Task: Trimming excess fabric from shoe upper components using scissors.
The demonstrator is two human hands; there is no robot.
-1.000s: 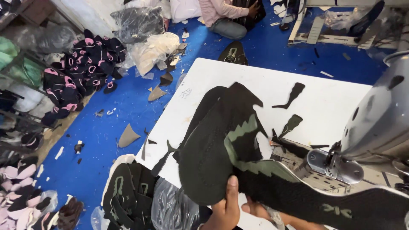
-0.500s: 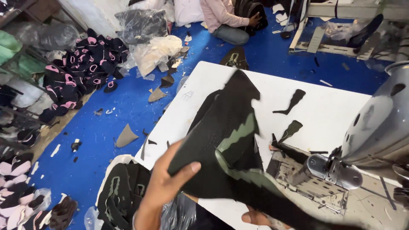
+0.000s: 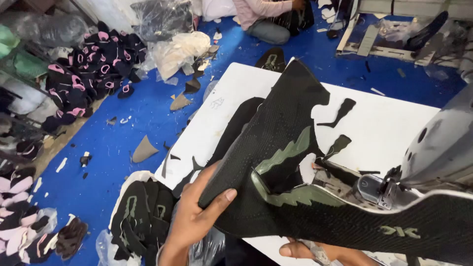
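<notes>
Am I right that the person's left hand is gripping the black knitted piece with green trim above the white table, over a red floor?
Not quite: the floor is blue, as the head view shows. The left hand does grip the black knitted piece with green trim above the white table.

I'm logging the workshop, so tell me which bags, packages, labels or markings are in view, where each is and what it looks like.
Clear plastic bag: floor, top centre, crumpled, dark pieces inside.
Clear bag: floor below table edge, holds black-green uppers.
Green emblem: on black knit upper pinched by left hand, lower right.
Faint mark: white table, left part.
</notes>
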